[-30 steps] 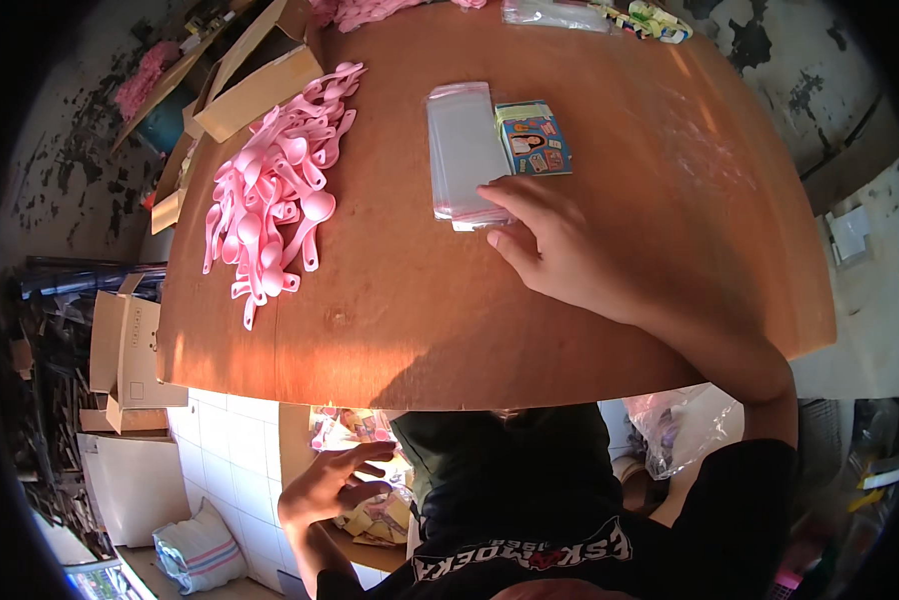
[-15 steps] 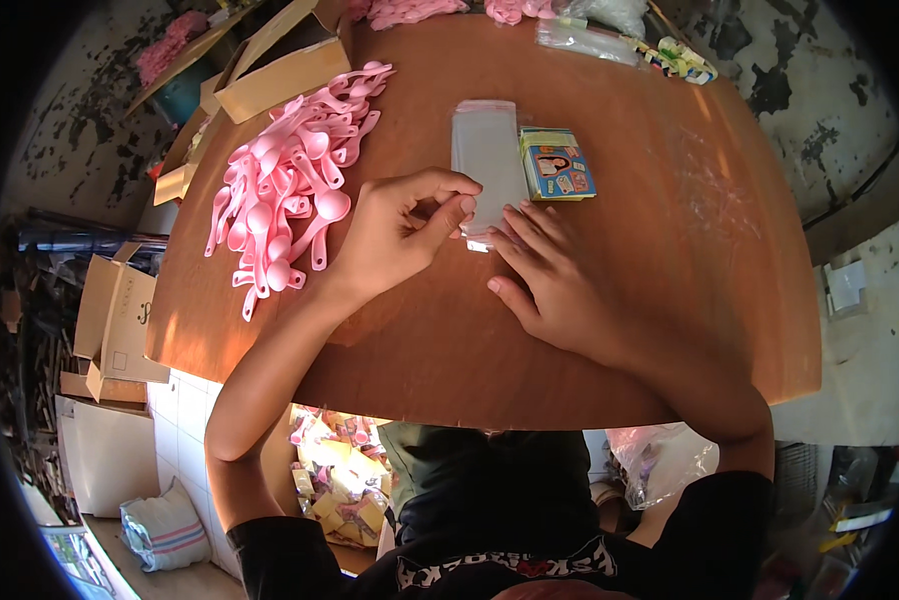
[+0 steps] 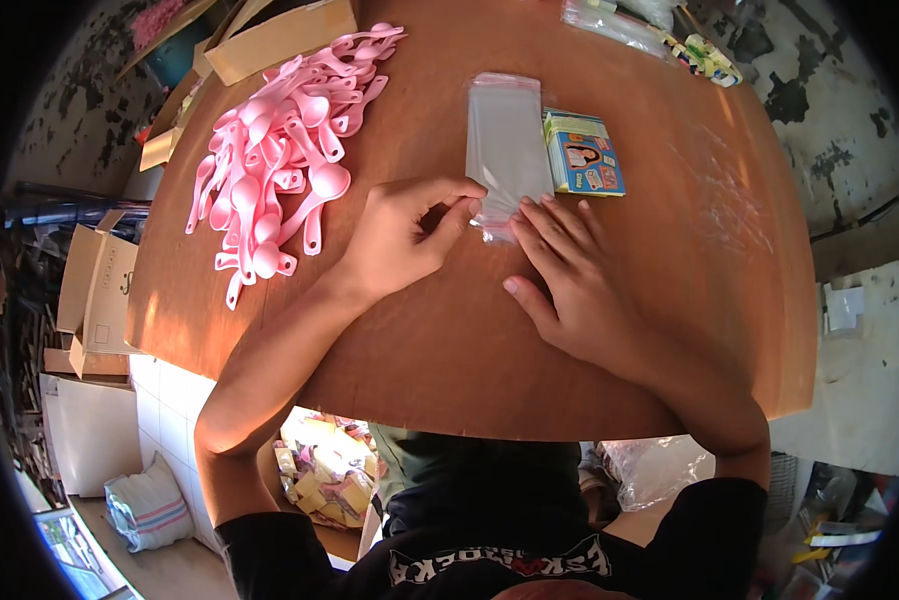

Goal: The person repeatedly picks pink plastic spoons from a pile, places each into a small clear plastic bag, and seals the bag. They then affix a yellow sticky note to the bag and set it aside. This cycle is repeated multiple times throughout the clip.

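Note:
A stack of clear plastic bags (image 3: pixel 510 130) lies flat on the brown table. At its near left edge my left hand (image 3: pixel 410 225) pinches a bag between thumb and forefinger, and creases run across the film from the pinch. My right hand (image 3: pixel 580 270) rests palm down with its fingers spread, the fingertips on the near right corner of the stack. Right beside the bags sits a pile of small printed cards (image 3: pixel 590 160), blue on top with a picture. To the left, a heap of pink plastic spoons (image 3: pixel 270 170) lies apart from both hands.
An open cardboard box (image 3: pixel 280 40) stands at the table's far left. More plastic packaging (image 3: pixel 615 25) and a yellow-green patterned wrapper (image 3: pixel 705 60) lie at the far right. Below the near table edge (image 3: pixel 470 435), a carton of small packets (image 3: pixel 330 470) stands by my legs.
The view has shifted slightly, so the table things sit a little differently in it. Creases now show in the bag at my left fingers. Both hands keep nearly the same pose.

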